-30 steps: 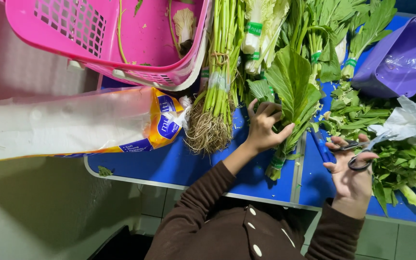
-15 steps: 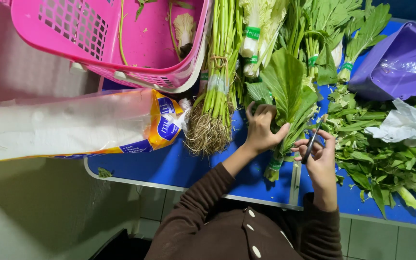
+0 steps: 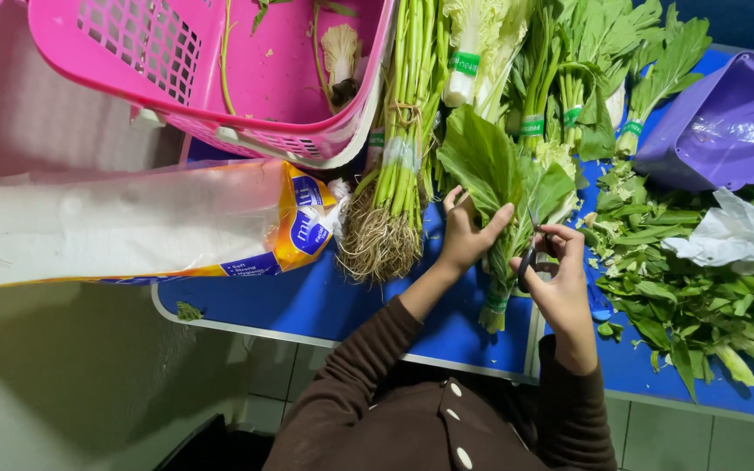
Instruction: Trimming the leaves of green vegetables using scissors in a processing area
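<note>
Only the head cam here, looking straight down at a blue table (image 3: 325, 301) loaded with greens.

What's changed: a second ago the right hand (image 3: 560, 283) was way out to the side over the pile of loose trimmed leaves (image 3: 700, 301), scissors (image 3: 530, 253) just dangling. Half a second ago it was swinging inward. Now it's right up against the leafy bunch (image 3: 503, 187) that the left hand (image 3: 467, 234) has been pinning the whole time. So the scissors have gone from parked to lined up on the stems, blades touching or just about touching the bunch a bit above its green band (image 3: 493, 303). Looks to me like a cut is being set up, not finished: nothing fresh has dropped off that I can see.

Grip-wise: the left hand is wrapped loosely around the stems, fingers spread, thumb on the near side, holding the bunch flat on the table with its root end pointing toward the person. The right hand is closed through the scissor handles; can't really tell how far the blades are apart, they're too small and half hidden by leaves.

Around it: a rooted bundle of long green stalks (image 3: 394, 174) just left of the bunch, a pink basket (image 3: 220, 87) top left, a plastic-wrapped pack (image 3: 133, 227) below it, a purple tub (image 3: 726, 122) on its side top right, and crumpled white plastic (image 3: 726, 231) on the scraps.
</note>
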